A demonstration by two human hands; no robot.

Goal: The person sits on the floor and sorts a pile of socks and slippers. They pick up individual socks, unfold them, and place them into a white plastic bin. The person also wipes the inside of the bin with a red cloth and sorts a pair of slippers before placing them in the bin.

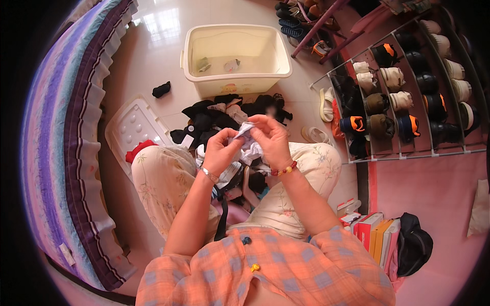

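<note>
Both hands meet above a heap of clothes between the knees. My left hand (222, 149) pinches one side of a small white cloth item (245, 132), perhaps a sock. The fingers of my right hand (270, 139) grip its other side. More white fabric (252, 153) lies or hangs just below the hands. Dark garments (203, 116) are piled on the floor beyond them. Behind the pile stands a cream plastic storage bin (238, 78), uncovered, with two small cloth bundles, one greenish (203, 64) and one whitish (232, 65), on its bottom.
A rolled black cloth (161, 89) lies left of the bin. The bin's lid (134, 122) is on the floor by the left knee, near a red cloth (139, 150). A bed (57, 134) borders the left; a shoe rack (402, 157) and white sandals (326, 105) are at right.
</note>
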